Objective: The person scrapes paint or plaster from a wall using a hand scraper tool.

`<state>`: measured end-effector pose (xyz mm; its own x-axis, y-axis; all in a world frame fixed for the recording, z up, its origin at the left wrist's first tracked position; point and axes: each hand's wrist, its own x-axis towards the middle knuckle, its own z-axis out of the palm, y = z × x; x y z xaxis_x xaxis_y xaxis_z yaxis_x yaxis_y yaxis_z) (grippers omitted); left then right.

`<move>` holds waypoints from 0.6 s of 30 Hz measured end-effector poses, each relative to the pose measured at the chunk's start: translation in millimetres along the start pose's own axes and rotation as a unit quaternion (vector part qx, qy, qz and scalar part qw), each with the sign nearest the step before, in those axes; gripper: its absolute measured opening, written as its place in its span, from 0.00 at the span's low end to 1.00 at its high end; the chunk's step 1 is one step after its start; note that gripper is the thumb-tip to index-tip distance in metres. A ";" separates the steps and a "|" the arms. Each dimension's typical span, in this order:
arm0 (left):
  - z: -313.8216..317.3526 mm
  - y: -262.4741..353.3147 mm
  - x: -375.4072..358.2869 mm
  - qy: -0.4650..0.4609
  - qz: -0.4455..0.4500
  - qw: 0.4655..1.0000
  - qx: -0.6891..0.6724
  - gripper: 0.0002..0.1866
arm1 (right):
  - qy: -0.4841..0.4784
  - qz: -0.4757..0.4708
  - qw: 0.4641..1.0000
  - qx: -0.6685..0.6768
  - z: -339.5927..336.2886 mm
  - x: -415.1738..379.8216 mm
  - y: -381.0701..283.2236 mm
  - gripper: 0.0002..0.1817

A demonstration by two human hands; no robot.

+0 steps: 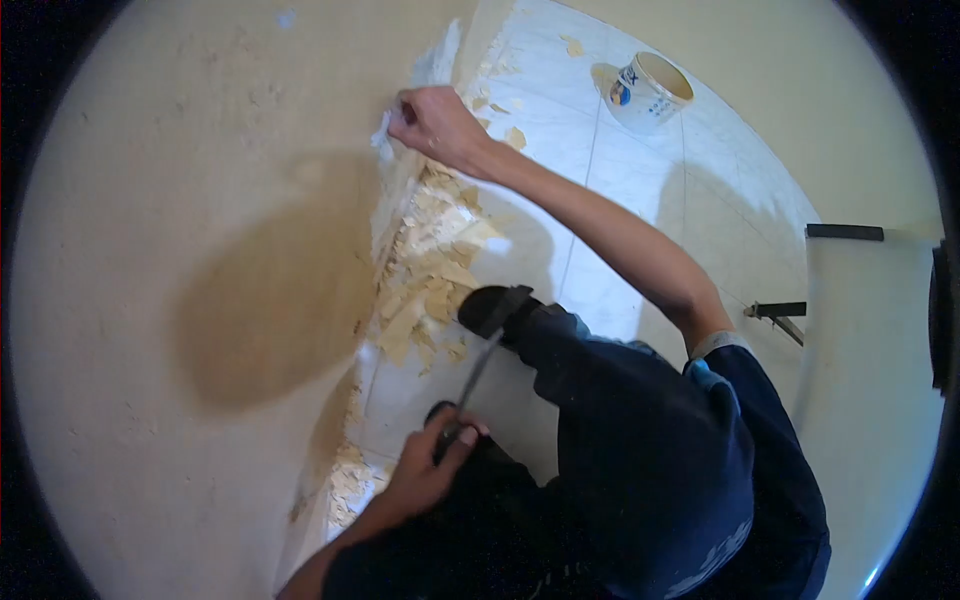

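My right hand (435, 125) reaches to the foot of the beige wall (200, 150). Its fingers are curled together against a whitish bare patch (436, 62), and whatever they may pinch is hidden. Lower down, my left hand (440, 460) is wrapped round the handle of a scraper (483, 365). The scraper's shaft points away from the hand, with a wide dark blade at its end, close to my black shoe (485, 308). Beige paint flakes (430, 285) lie heaped on the floor along the wall between my hands.
A white plastic bucket (645, 100) with a printed label stands on the pale tiled floor (545, 125). More flakes (350, 485) lie by the wall near my left arm. At right are black brackets (845, 232) beside a smooth pale panel (870, 380).
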<state>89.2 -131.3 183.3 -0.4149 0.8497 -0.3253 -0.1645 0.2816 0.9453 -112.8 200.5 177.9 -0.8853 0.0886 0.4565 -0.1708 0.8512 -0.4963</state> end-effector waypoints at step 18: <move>-10.1 -6.3 -23.0 0.230 -0.158 0.960 -0.032 0.10 | 0.080 -0.123 0.982 0.120 11.0 -9.1 32.6 0.08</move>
<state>90.7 -157.1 184.6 -0.6837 0.4356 -0.5855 -0.3958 0.4527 0.7990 -115.1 221.7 149.5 -0.7280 -0.0082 0.6856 -0.4858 0.7118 -0.5073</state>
